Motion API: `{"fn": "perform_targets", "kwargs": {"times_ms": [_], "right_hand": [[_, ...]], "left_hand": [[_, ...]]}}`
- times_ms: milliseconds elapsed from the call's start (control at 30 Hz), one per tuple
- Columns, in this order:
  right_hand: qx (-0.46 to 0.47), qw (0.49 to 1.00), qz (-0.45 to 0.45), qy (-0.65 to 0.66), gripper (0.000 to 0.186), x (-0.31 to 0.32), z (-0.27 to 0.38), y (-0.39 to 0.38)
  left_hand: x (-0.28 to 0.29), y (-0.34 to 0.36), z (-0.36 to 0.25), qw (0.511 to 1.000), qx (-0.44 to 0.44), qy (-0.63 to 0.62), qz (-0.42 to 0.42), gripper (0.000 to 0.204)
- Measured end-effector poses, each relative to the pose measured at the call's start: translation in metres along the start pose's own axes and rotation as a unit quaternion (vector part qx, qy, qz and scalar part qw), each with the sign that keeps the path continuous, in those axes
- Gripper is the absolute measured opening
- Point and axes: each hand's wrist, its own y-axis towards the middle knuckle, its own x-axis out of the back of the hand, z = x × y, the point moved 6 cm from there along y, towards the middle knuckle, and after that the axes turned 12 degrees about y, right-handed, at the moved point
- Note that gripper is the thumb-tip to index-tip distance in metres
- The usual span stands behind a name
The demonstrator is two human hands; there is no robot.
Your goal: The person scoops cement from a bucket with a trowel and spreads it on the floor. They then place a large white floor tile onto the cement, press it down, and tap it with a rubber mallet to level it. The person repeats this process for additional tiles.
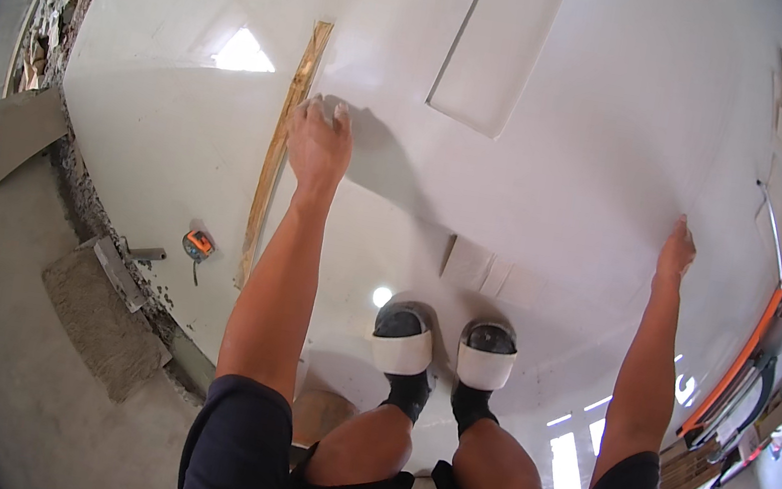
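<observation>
My left hand (320, 145) is beside the long, narrow wooden strip (273, 156), its fingertips overlapping the strip's right edge in this view. The fingers are bent and partly apart, with nothing visible in them; whether they touch the wood is unclear. Far to the right, my right hand (678, 249) is closed, fingers pressed together. What it holds, if anything, is too small to make out. Beneath both hands spreads a glossy white floor surface (564, 169). A long rectangular outline (495, 58) with dark edges shows on it, ahead of me.
An orange tape measure (198, 244) lies left of the strip. Rough mortar (102, 318) and broken edging border the white surface at left. A flat grey piece (478, 268) lies before my sandaled feet (402, 337). Along the right stands a long orange-edged tool (775, 302) beside boards.
</observation>
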Motion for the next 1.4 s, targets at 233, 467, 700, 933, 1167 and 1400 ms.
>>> {"fn": "perform_targets", "kwargs": {"times_ms": [233, 467, 700, 933, 1167, 1400], "right_hand": [[-0.071, 0.996, -0.051, 0.033, 0.061, -0.002, -0.011, 0.023], [-0.028, 0.998, -0.041, 0.030, 0.072, -0.011, -0.014, 0.036], [-0.052, 0.996, -0.047, 0.051, 0.071, -0.011, -0.008, 0.027], [-0.043, 0.995, -0.066, 0.068, 0.070, -0.004, 0.002, 0.020], [-0.071, 0.990, -0.094, 0.078, 0.071, -0.001, -0.013, 0.032], [-0.009, 0.997, -0.067, 0.033, 0.068, 0.061, -0.007, 0.008]], "left_hand": [[-0.001, 0.009, -0.008, 0.997, 0.064, 0.038, 0.009, 0.043], [-0.004, 0.029, 0.003, 0.987, 0.157, 0.029, 0.014, 0.047], [-0.008, 0.041, 0.008, 0.980, 0.196, -0.005, 0.033, 0.059], [-0.008, 0.050, 0.016, 0.980, 0.179, -0.064, 0.066, 0.078], [-0.005, 0.059, 0.016, 0.978, 0.147, -0.109, 0.096, 0.079], [0.056, 0.019, 0.038, 0.976, 0.176, -0.084, 0.097, 0.075]]}}
